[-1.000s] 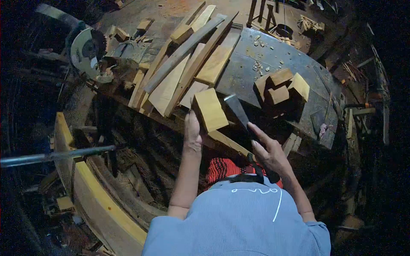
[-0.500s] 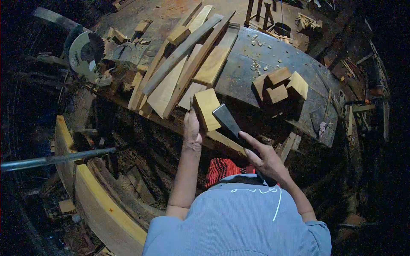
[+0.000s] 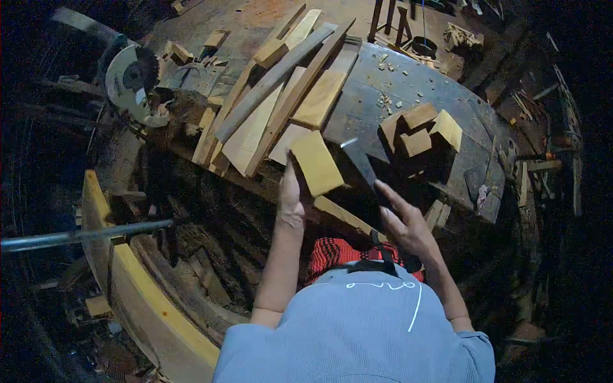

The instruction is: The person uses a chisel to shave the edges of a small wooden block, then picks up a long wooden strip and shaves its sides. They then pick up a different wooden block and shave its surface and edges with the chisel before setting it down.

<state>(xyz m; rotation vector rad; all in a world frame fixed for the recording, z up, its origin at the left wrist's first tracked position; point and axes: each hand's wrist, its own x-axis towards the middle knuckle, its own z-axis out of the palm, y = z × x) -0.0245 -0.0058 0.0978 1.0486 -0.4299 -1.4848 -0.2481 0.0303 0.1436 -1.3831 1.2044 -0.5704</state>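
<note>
A pale yellow wooden block (image 3: 317,164) is held up near the workbench edge by my left hand (image 3: 292,195), whose fingers are wrapped round its left and lower side. My right hand (image 3: 407,225) grips a dark flat-bladed tool (image 3: 363,167), its tip pointing up and to the left. The blade is apart from the block, just to its right. The tool's lower end is hidden by my hand. Several small wooden blocks (image 3: 417,142) sit grouped on the bench beyond my right hand.
Long boards (image 3: 274,83) lie across the metal-topped workbench (image 3: 377,76), with wood chips beside them. A circular saw (image 3: 131,83) stands at the upper left. A metal bar (image 3: 89,235) and a curved plank (image 3: 153,300) are at the left.
The tool has moved right, away from the block, and its blade has turned. The block in my left hand has tilted and now shows a broader face.
</note>
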